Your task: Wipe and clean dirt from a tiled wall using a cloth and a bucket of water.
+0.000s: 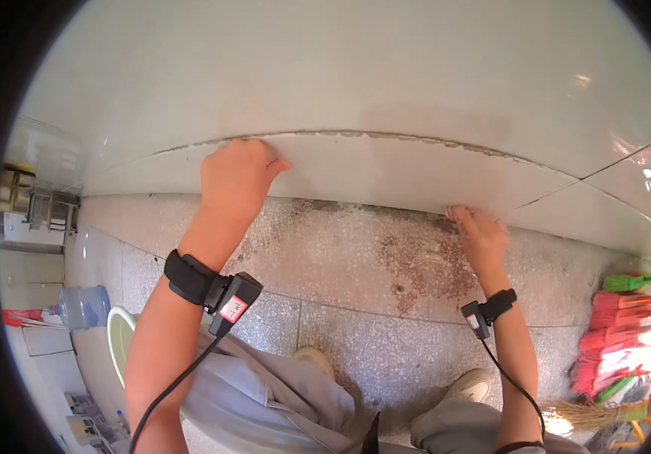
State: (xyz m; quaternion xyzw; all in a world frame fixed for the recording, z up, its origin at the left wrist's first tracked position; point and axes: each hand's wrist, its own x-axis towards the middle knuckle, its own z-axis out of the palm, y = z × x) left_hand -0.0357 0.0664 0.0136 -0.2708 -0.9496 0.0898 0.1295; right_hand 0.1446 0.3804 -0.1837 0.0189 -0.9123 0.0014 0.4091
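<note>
My left hand (236, 175) is against the lower strip of the white tiled wall (371, 159). Its fingers are curled, its thumb points right, and the palm side is hidden. Just above its knuckles runs a rough, chipped joint (354, 134) between the tiles. Lower and to the right, my right hand (483, 237) has its fingertips at the wall's bottom edge, where it meets the speckled terrazzo floor (348, 261). Whether those fingertips pinch anything is too blurred to tell. Reddish-brown stains (422, 272) mark the floor beside my right hand.
Red and green brooms (615, 335) stand at the right, with a straw broom (598, 414) below them. On the left are a blue water-cooler bottle (84, 306) and a pale green plastic tub (118, 335) near my leg. Cables hang from both wrist straps.
</note>
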